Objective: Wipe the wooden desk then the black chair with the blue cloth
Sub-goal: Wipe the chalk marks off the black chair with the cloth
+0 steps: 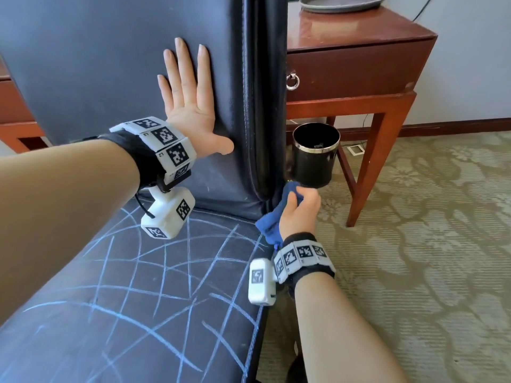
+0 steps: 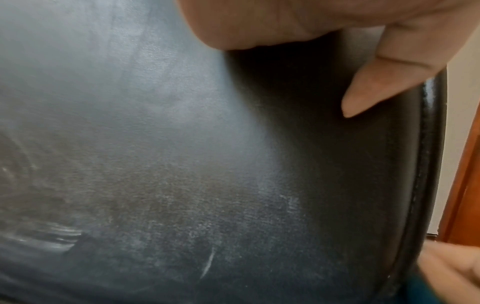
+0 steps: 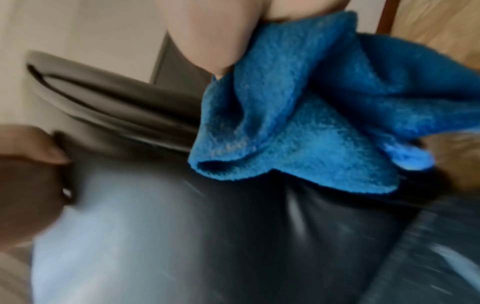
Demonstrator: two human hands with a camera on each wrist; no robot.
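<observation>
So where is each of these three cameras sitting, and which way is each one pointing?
Head: worn on the head, looking down at the black chair, wooden desk and bin; both forearms show, left hand flat on the backrest.
Left wrist: faces the backrest; palm and thumb show.
Right wrist: faces the blue cloth gripped by the right hand.
Shared: all three show the chair; head and right wrist share the cloth.

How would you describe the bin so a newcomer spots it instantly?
Find the wooden desk right of the black chair. Under it, on the carpet between its legs, stands the bin. It is the only glossy black cylinder, open-topped with a silver rim.
</observation>
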